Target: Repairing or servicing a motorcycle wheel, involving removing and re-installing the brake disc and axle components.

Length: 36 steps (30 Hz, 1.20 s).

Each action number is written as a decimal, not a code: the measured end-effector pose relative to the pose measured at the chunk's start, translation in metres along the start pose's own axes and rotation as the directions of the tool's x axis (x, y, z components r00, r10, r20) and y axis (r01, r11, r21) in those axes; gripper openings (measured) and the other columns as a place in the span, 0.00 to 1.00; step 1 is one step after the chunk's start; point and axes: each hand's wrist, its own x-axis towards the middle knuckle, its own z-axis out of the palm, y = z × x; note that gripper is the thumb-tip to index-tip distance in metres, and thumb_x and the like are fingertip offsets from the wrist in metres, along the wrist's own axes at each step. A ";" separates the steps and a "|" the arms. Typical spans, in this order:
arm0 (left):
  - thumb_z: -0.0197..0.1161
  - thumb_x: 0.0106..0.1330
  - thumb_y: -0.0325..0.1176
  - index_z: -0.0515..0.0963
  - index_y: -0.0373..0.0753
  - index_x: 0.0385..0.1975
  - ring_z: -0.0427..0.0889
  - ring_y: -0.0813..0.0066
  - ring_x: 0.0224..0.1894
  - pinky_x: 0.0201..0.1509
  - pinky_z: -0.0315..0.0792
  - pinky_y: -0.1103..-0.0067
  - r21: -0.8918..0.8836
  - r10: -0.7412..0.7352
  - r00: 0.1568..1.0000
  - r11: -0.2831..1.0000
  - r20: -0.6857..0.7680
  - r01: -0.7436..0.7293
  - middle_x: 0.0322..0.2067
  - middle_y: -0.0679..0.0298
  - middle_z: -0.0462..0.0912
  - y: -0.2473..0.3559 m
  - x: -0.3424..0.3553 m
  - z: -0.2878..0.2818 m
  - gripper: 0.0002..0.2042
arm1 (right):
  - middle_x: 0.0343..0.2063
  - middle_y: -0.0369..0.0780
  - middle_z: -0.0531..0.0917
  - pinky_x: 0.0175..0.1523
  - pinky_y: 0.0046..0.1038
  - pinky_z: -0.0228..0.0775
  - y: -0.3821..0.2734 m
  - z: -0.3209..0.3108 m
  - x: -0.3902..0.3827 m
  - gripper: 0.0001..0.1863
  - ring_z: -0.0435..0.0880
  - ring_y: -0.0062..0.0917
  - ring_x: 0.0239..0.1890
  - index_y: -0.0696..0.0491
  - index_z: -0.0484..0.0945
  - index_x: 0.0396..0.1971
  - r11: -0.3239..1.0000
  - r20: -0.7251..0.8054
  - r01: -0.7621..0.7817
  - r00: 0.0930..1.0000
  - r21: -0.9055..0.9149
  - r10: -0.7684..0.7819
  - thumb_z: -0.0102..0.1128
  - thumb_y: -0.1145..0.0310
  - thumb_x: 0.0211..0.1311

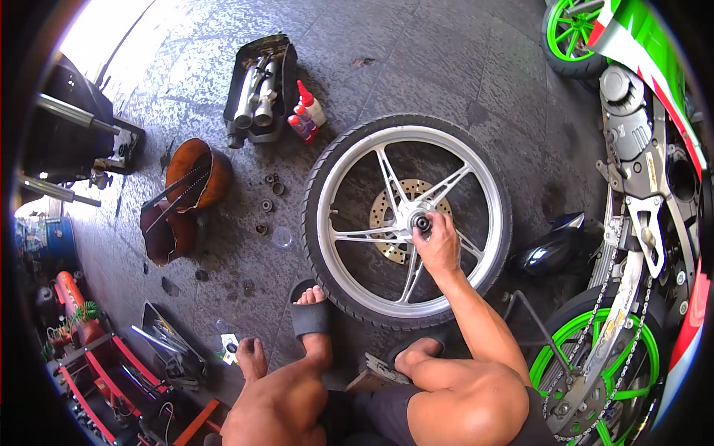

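Observation:
A motorcycle wheel (336, 245) with a black tyre, silver spokes and a brake disc lies flat on the dark stone floor in front of me. My right hand (437, 245) rests on its hub, fingertips pinching a small dark round part (422, 223) at the hub's centre. My left hand (251, 357) reaches down to the floor at lower left, fingers curled beside a small white and yellow packet (229, 348); whether it grips anything I cannot tell. My feet in black sandals sit against the tyre's near edge.
A green and white motorcycle (639, 186) stands at right, with its chain and green rear wheel (595, 372). A black tray of metal tubes (260, 89), red-capped bottles (306, 113), brown cut containers (186, 201), small bearings (268, 204) and a red tool rack (104, 372) lie around.

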 end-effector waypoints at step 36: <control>0.61 0.58 0.37 0.77 0.33 0.49 0.79 0.49 0.53 0.61 0.71 0.63 0.340 -0.607 0.795 0.747 -0.006 0.572 0.47 0.47 0.81 -0.086 -0.076 -0.055 0.20 | 0.41 0.41 0.82 0.51 0.37 0.71 -0.014 -0.137 -0.269 0.20 0.81 0.30 0.44 0.54 0.77 0.50 0.117 0.686 -0.951 0.287 0.285 0.668 0.55 0.56 0.67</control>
